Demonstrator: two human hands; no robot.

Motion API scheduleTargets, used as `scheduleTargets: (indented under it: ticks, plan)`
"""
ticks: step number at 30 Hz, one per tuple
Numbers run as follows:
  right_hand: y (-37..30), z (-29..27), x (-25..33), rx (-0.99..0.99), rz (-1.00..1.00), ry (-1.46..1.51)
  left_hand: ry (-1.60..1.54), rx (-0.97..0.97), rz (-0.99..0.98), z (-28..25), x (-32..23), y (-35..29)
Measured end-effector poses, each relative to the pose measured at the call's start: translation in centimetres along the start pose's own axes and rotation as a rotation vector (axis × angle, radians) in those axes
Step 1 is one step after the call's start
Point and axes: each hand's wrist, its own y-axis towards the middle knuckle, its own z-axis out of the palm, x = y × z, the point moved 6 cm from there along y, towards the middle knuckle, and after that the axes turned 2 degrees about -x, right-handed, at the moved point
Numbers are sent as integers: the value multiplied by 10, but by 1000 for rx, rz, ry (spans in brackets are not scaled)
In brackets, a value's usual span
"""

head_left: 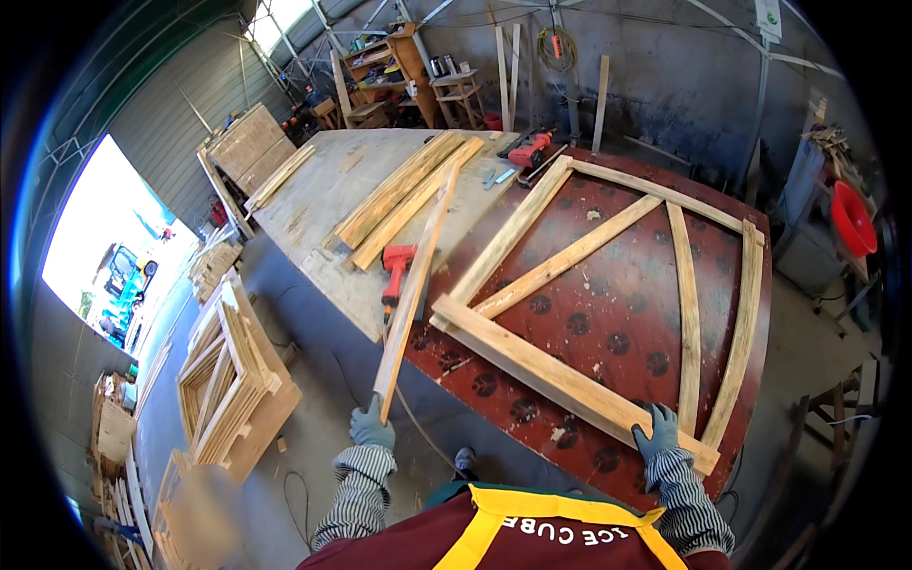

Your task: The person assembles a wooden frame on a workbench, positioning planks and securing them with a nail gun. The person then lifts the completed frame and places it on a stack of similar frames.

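Observation:
My left hand (pixel 371 427), in a grey-blue glove, grips the near end of a long wooden plank (pixel 415 294). The plank slants up and away across the worktable's edge. My right hand (pixel 657 433), gloved alike, grasps a thick wooden beam (pixel 560 372) near its right end, fingers over the far side. The beam forms the near side of a wooden frame, with a diagonal brace (pixel 570 256) and upright slats (pixel 686 313) inside. Beneath the frame is a dark red board (pixel 608 294) with paw-like marks. A red power tool (pixel 395 271) lies beside the plank.
Several loose planks (pixel 399 195) rest on the pale worktop (pixel 304 204). Another red power tool (pixel 532 147) lies at the far edge. Stacked wooden frames (pixel 223 380) stand on the floor at left. A red basin (pixel 853 218) is at right. A cable (pixel 418 418) trails below the table.

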Motion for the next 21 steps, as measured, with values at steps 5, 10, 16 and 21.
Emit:
scheduleTargets:
  ticks: [5,10,16,21]
  plan:
    - [18,29,46,-69,72,-24,45,-91,156,12,0,143]
    - [15,105,101,-171,246,-112,-34,-83,330,51,13,308]
    - [59,195,231,51,332,-56,-89,109,452,96,39,461]
    - [105,217,299,202,335,-111,-38,179,479,103,45,570]
